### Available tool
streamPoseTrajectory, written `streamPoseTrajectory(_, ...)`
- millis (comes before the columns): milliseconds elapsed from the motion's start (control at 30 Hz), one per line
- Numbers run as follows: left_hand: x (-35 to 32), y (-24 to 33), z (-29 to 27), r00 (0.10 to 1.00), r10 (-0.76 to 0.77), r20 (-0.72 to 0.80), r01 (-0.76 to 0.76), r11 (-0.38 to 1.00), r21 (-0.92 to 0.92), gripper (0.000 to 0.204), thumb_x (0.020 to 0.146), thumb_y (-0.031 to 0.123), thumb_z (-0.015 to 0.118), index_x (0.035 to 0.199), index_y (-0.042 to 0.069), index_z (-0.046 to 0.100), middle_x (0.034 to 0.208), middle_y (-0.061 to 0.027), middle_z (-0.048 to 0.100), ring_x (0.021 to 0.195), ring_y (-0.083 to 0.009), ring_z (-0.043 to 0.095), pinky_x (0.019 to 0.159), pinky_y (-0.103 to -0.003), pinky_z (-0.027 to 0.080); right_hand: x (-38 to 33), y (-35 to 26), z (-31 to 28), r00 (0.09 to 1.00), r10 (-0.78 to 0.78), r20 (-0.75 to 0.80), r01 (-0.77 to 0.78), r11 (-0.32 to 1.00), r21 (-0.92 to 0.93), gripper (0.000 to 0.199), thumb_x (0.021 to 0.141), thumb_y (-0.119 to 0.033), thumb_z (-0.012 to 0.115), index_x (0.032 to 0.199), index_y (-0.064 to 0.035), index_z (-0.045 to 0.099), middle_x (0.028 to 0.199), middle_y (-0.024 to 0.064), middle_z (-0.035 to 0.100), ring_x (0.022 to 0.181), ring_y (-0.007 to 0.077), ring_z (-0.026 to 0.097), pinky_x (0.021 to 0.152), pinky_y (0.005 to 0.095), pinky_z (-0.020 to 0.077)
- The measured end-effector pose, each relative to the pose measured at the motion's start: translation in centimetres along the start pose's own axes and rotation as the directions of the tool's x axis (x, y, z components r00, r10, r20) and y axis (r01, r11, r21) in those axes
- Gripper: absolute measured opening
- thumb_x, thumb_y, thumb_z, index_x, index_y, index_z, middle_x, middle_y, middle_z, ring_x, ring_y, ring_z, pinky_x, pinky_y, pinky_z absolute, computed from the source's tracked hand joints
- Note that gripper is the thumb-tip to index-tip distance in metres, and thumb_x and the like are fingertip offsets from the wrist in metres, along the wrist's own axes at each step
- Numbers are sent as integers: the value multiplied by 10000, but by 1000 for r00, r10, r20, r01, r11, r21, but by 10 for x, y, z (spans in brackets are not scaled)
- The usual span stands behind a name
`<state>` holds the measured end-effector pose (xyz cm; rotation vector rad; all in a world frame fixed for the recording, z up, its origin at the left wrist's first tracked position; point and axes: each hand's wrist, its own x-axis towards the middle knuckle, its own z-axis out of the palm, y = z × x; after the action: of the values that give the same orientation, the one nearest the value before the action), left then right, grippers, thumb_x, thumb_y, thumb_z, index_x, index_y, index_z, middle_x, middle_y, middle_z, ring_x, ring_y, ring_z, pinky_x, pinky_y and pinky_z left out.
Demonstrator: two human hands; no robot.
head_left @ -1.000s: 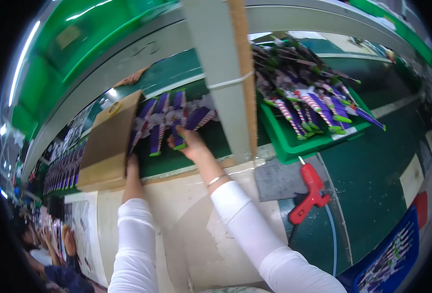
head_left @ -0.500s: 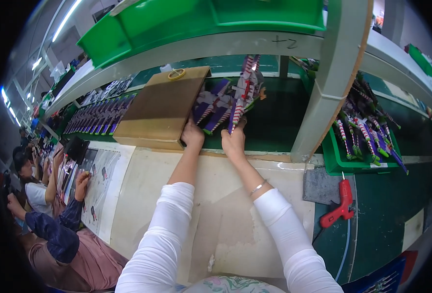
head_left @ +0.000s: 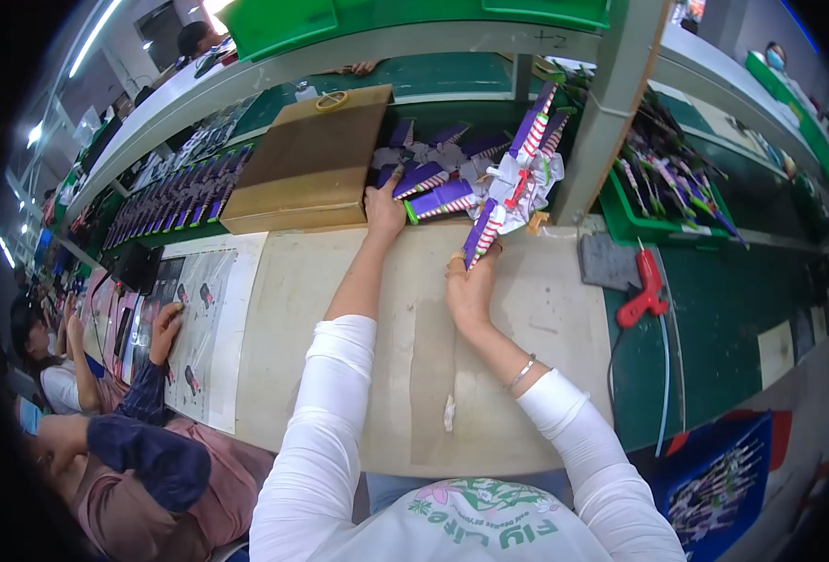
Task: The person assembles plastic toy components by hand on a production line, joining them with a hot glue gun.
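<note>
A long factory workbench with a pale beige mat (head_left: pixel 414 309) runs under a grey shelf frame topped with green bins, and I see it from above through a wide, curved lens. My left hand (head_left: pixel 384 212) lies flat at the far edge of the mat, fingers spread over a purple and white packet (head_left: pixel 441 199) at the near side of a loose heap of like packets (head_left: pixel 475 169) on the green belt beyond. My right hand (head_left: pixel 471 286) is closed round the lower end of a striped purple packet (head_left: pixel 485 229), which stands tilted away from me, its top leaning into the heap. Just left of the heap sits a flat brown cardboard box (head_left: pixel 311 164), lid down, with a roll of tape (head_left: pixel 332 99) on its far corner. A grey post (head_left: pixel 606 112) rises right of the heap, and past it a green tray (head_left: pixel 635 220) holds more packets. A red glue gun (head_left: pixel 646 288) lies on the mat's right side, well apart from my hands. A seated co-worker (head_left: pixel 124 440) works to my left, one hand on printed sheets (head_left: pixel 199 318). To do this well, I judge I should keep the left hand pressing the heap steady while the right draws its packet out along its length, slowly, so neighbours do not slide off the belt edge
</note>
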<state>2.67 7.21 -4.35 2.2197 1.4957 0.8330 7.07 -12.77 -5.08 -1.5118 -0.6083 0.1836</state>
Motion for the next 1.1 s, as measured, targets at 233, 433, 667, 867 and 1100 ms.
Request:
streamPoseTrajectory(233,-29,-27,-30,952,305,11,-294,925,-240,485,787,-8,660,1234,179,663,1090,-197,528,1029,-348,544,963,-384,441,-86,-44,-50,927,331,175,-369,885,283,477,924,-91,580,1300,70,334,967,172,639,806,222,654,742,357,518)
streamPoseTrajectory(433,-65,-24,-63,916,355,187,-241,860,-449,471,753,-61,691,1204,74,664,1147,-149,595,1115,-277,547,1003,-343,430,-167,-57,-80,815,449,367,-580,619,530,150,961,-72,577,1096,-8,568,1009,62,621,920,188,653,821,352,532)
streamPoseTrajectory(667,-66,-25,-100,588,529,612,-76,789,-609,586,774,113,737,1338,126,581,1328,-166,524,1242,-302,494,1065,-362,389,-202,-62,-57,406,290,867,-898,-46,437,224,975,-80,555,1197,-51,550,1307,90,570,1294,224,483,1114,468,358)
streamPoseTrajectory(867,-49,-71,-139,867,311,389,-358,932,51,863,769,306,798,1473,48,371,1372,-237,503,1272,-377,483,1076,-412,381,-182,-63,-6,175,280,944,-950,-205,237,711,904,-556,599,1298,6,412,1413,226,454,1378,307,390,1118,512,327)
streamPoseTrajectory(1100,-193,-39,-212,945,327,25,-277,837,-473,371,919,202,677,1210,-22,625,1023,-103,696,904,-126,636,835,-277,500,-217,-98,-75,-39,36,999,-511,858,-51,580,902,-470,669,1189,26,581,1049,110,667,940,158,658,859,318,516)
